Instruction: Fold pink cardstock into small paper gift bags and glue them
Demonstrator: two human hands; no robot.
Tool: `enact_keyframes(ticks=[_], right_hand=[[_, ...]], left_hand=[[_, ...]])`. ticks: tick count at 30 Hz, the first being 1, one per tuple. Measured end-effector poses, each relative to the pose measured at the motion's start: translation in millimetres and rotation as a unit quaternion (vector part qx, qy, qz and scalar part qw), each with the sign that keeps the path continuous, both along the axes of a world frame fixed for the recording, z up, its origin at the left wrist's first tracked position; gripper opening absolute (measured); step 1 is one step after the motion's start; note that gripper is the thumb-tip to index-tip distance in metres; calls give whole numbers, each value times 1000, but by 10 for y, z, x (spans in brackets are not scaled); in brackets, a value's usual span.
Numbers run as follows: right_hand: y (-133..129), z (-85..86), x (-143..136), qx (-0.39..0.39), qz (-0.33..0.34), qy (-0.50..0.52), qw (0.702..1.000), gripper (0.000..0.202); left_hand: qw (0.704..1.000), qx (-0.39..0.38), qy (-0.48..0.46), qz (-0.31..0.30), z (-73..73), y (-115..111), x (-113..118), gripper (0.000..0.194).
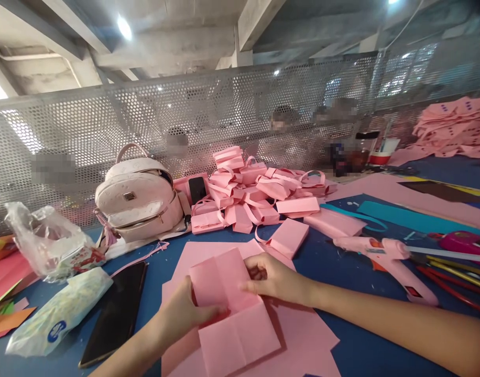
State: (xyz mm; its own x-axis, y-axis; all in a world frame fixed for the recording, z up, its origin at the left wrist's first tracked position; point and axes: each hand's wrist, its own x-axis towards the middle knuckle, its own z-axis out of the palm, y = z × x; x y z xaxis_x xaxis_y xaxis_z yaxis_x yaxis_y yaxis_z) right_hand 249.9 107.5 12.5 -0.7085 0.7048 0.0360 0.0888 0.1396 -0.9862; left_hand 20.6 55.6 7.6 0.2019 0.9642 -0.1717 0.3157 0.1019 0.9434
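Observation:
A creased sheet of pink paper (236,335), partly folded across its middle, is held between both hands in the lower centre. My left hand (188,309) grips its left edge, the thumb lying over the fold. At the right edge my right hand (273,280) pinches the paper between thumb and curled fingers. Beneath lie flat pink sheets (303,335) on the blue table (153,293). Just beyond my right hand rests a folded pink paper box (290,236) with a strip handle. Behind it rises a heap of similar pink paper boxes (248,193).
A pink glue gun (385,256) lies at right, near scissors (456,283) and teal paper (416,217). On the left are a black phone (116,314), a tissue pack (63,309), a plastic bag (47,235) and a pale backpack (138,193). A perforated metal panel (208,110) stands behind.

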Motion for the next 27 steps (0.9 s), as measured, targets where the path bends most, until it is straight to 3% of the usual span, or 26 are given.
enact_keyframes(ticks=[2, 7, 12, 15, 19, 22, 24, 27], right_hand=[[-46, -5, -13, -26, 36, -6, 999, 35], [-204, 23, -61, -15, 47, -64, 997, 38], [-328, 124, -93, -10, 63, -95, 993, 25], [-369, 139, -96, -2, 61, -114, 992, 10], [-355, 105, -87, 29, 50, -108, 992, 11], [-288, 88, -63, 70, 29, -112, 991, 9], [-232, 78, -44, 94, -7, -102, 990, 11], [-170, 39, -31, 90, -103, -68, 988, 15]], left_hand=[[1000, -6, 21, -15, 3, -1, -6, 42], [994, -32, 99, -11, 26, -50, 14, 42], [992, -33, -4, -123, 36, -93, 36, 29], [990, -26, -16, -141, 28, -112, 36, 27], [990, -20, -16, -138, 11, -75, 18, 29], [992, -10, -30, -122, 7, 53, -48, 23], [994, 36, -57, -87, 29, 151, -120, 28], [971, 233, -14, 59, 114, 190, -211, 28]])
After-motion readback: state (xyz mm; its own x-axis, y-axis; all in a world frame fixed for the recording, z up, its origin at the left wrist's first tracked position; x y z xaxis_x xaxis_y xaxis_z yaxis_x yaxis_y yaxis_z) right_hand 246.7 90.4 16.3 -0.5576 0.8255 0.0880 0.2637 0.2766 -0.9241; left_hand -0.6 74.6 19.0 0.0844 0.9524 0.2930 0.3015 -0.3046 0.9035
